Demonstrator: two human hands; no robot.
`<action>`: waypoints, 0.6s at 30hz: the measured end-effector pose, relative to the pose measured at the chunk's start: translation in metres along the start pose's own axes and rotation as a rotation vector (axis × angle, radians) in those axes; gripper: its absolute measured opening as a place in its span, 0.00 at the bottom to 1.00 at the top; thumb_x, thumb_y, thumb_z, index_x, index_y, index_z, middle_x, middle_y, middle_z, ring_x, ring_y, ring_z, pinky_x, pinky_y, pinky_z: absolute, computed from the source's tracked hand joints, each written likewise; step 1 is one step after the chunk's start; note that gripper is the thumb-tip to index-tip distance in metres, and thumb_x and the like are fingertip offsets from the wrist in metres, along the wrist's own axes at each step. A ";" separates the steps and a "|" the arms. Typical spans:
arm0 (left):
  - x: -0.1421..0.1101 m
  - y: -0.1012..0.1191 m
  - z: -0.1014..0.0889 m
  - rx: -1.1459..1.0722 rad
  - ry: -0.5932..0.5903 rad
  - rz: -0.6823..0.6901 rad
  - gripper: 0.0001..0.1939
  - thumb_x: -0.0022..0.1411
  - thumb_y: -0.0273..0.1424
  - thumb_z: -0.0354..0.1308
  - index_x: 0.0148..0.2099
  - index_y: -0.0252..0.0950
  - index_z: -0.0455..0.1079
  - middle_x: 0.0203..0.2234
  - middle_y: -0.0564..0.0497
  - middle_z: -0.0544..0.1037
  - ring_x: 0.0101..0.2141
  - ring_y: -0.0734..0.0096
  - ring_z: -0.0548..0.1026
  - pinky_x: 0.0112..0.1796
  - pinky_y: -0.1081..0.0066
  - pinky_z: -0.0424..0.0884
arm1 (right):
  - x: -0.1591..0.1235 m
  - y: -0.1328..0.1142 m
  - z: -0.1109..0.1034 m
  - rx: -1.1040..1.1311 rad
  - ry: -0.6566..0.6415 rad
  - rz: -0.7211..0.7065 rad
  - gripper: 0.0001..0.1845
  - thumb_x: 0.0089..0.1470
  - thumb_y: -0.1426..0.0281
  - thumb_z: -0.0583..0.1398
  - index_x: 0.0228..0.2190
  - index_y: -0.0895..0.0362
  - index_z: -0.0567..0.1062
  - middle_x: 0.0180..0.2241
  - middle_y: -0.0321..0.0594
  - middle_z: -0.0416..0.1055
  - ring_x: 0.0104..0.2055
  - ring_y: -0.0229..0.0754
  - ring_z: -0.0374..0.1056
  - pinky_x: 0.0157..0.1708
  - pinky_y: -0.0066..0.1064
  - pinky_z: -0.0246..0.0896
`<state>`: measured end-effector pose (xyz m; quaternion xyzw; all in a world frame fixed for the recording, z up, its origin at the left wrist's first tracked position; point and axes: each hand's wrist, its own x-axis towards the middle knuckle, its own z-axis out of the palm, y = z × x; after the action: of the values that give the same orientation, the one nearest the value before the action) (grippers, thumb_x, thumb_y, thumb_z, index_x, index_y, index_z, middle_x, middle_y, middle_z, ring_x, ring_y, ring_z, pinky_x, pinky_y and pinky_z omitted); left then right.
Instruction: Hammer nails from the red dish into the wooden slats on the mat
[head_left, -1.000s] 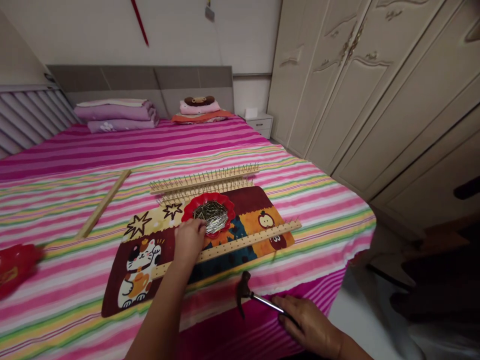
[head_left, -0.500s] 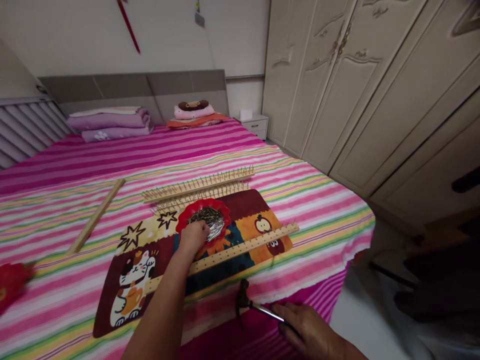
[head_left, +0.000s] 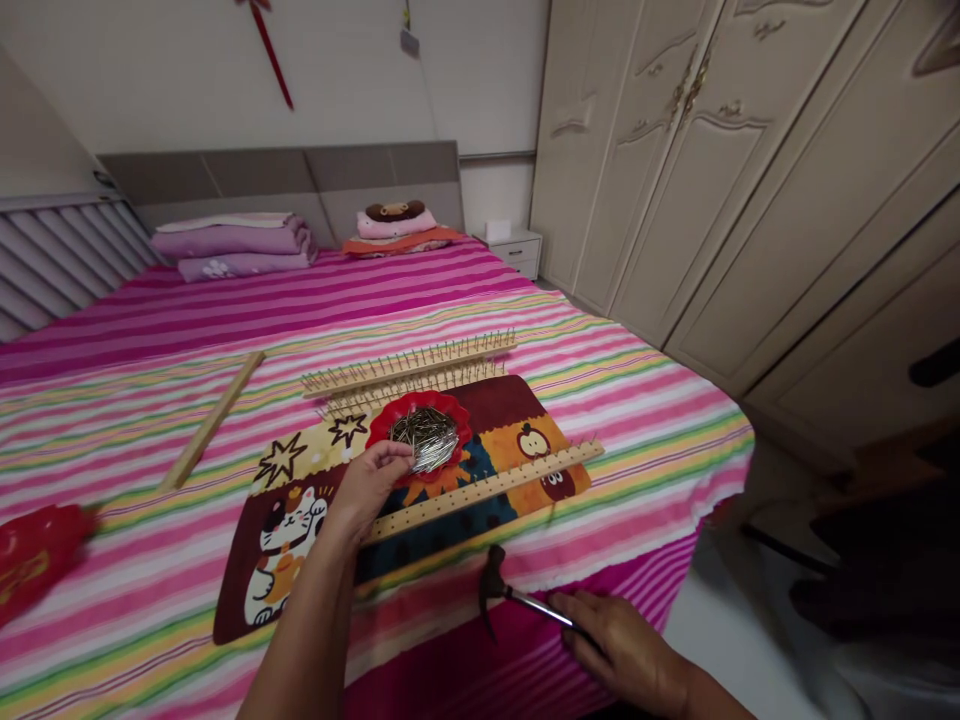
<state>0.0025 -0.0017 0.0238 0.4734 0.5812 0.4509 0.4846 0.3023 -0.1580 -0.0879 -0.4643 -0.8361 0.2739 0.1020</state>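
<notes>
My left hand is at the near left rim of a red scalloped bowl, thumb and fingers pinched together. What they hold, if anything, is too small to make out. Loose nails fill the bowl. My right hand grips a claw hammer by its handle, its head over the near edge of the bed. Between the hands, a wooden strip with a row of holes lies across a patterned mat. A few nails stand up at its right end; my left forearm hides its left end.
Beyond the bowl lie wooden strips bristling with upright nails. A plain wooden bar is on the striped bedspread at left, with a red object nearer. Folded bedding sits by the headboard; a wardrobe stands at right.
My left hand dipped into the nails in the bowl, then drew back to its near left rim. The right hand keeps hold of the hammer almost in place. The view shifted slightly.
</notes>
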 end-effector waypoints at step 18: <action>-0.039 -0.020 0.020 -0.158 -0.109 -0.190 0.20 0.34 0.37 0.70 0.33 0.35 0.78 0.26 0.50 0.80 0.29 0.72 0.74 0.35 0.71 0.70 | 0.000 0.002 0.003 -0.070 0.029 -0.005 0.20 0.57 0.72 0.50 0.51 0.59 0.67 0.35 0.47 0.75 0.34 0.45 0.72 0.33 0.32 0.63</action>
<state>0.0228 -0.0414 0.0074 0.4002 0.5589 0.4210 0.5918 0.3023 -0.1579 -0.0916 -0.4695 -0.8448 0.2374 0.0981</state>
